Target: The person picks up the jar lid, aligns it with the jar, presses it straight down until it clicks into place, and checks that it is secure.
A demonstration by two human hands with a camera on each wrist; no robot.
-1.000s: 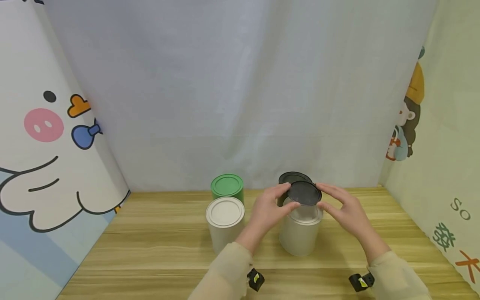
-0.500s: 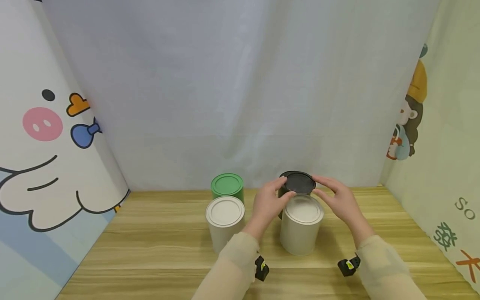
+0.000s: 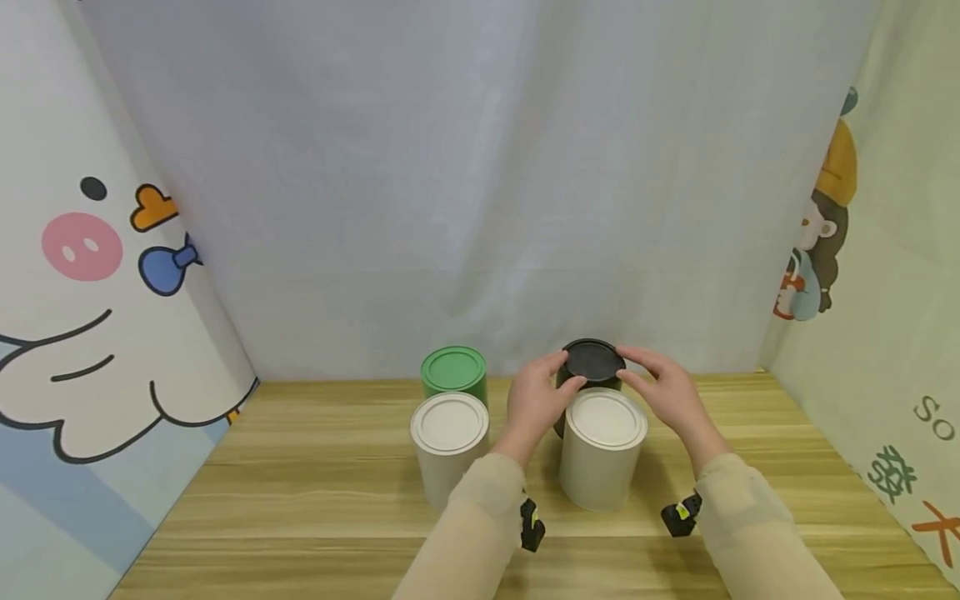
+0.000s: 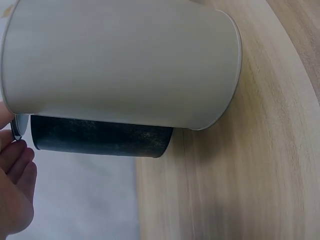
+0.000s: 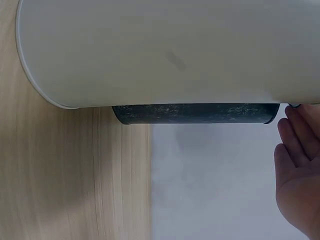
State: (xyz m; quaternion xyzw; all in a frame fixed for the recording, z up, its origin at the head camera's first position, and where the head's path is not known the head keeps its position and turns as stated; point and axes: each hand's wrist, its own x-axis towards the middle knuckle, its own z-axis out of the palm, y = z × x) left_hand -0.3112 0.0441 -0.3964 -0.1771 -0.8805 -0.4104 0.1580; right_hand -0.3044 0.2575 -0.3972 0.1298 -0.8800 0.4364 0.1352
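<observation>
A round black lid [image 3: 594,362] is held level over a black can [image 4: 100,135] at the back right of the table. My left hand [image 3: 535,402] pinches the lid's left edge between thumb and fingers, and my right hand [image 3: 666,395] pinches its right edge. In the left wrist view a small gap shows between the lid and the can's top. A white can [image 3: 602,471] with its lid on stands in front of the black can and hides most of it. Both forearms reach past this white can, one on each side.
To the left stands another lidded white can [image 3: 450,427], with a green lidded can [image 3: 454,371] behind it. A pale curtain [image 3: 480,208] hangs behind the wooden table [image 3: 322,492]. Printed panels flank both sides.
Both hands have carried the black lid back, away from above the front white can, and lowered it over the black can behind. The cans have stayed in place.
</observation>
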